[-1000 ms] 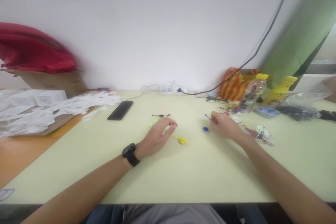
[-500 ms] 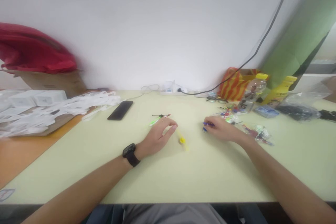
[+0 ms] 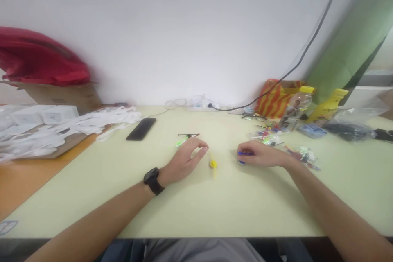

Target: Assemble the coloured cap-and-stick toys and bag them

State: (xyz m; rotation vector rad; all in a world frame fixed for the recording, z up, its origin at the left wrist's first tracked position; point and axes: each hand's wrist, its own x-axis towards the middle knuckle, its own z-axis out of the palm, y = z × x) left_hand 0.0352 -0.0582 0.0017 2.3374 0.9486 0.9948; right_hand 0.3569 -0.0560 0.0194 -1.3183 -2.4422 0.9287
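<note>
In our right hand (image 3: pixel 256 154) we pinch a narrow blue plastic piece (image 3: pixel 246 154); a small round blue disc (image 3: pixel 242 163) is just below these fingertips. Our left hand (image 3: pixel 188 156) is loosely curved, thumb and forefinger slightly apart. Between our hands, nearer to the left, a small round yellow plastic piece (image 3: pixel 213 164) with blurred arms is on the pale table (image 3: pixel 199 213).

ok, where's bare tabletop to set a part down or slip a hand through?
Biggest patch: tabletop in front of the yellow spinner, between the forearms. Another: between smartphone and smartwatch. A hand could probably pass behind the spinner, between left hand and right hand. Crowded: right rear, bottles and bagged parts; left rear, white straps.
</note>
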